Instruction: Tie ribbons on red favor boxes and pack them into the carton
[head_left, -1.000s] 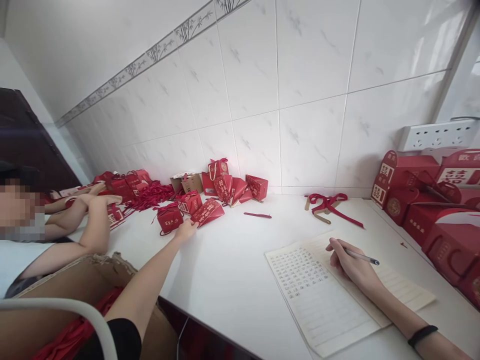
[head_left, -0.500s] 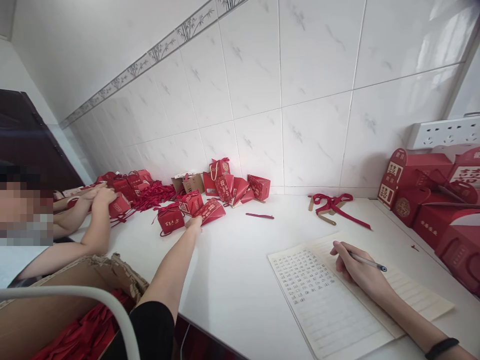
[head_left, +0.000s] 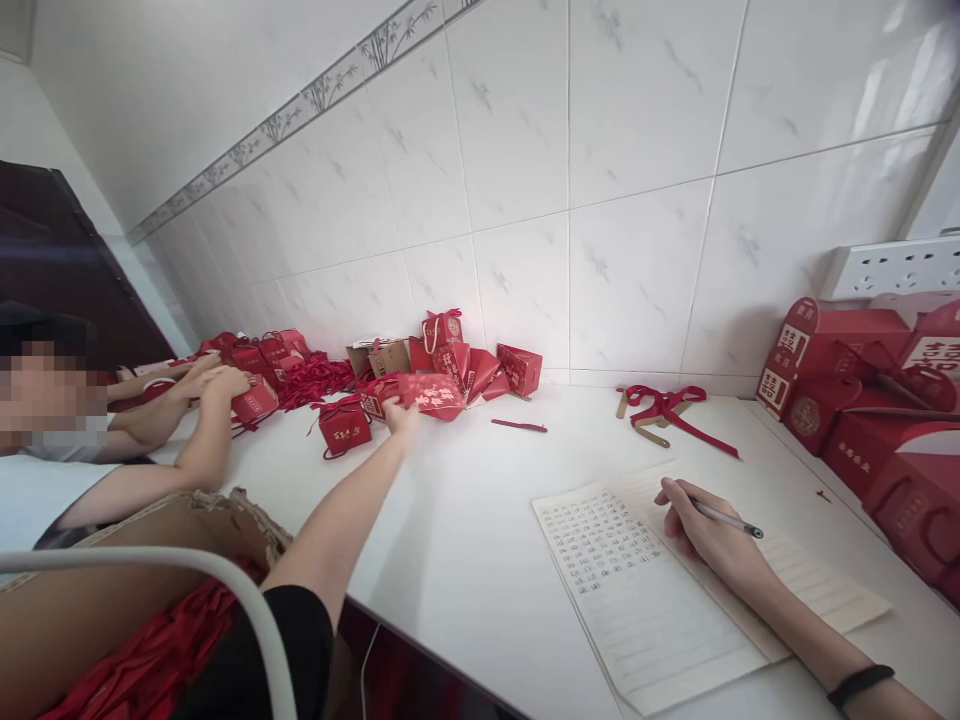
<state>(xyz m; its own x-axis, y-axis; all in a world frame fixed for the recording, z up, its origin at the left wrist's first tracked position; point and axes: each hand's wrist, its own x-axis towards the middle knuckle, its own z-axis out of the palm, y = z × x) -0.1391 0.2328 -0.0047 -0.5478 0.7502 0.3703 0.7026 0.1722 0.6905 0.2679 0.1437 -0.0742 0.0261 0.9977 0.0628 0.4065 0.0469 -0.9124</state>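
Observation:
My left hand (head_left: 402, 414) stretches far over the table and is closed on a red gift box (head_left: 436, 395) with pale lettering, slightly blurred. Just left of it stands a small red box with a ribbon (head_left: 345, 428). More red boxes (head_left: 484, 375) are heaped behind, by the wall. My right hand (head_left: 701, 530) rests on an open lined notebook (head_left: 675, 650) and grips a pen (head_left: 724, 516), its capless end pointing right. Rows of small handwritten marks cover the upper part of the notebook's left page.
Red ribbons with gold strips (head_left: 660, 410) and a thin red strip (head_left: 519, 426) lie near the wall. Large red boxes (head_left: 847, 390) are stacked at right under a power strip (head_left: 892, 268). Co-workers' hands (head_left: 217, 380) handle boxes at left; a cardboard box (head_left: 150, 535) stands below.
My left hand has lifted the red gift box slightly and moved it away, toward the boxes by the wall. My right hand stays on the notebook with the pen.

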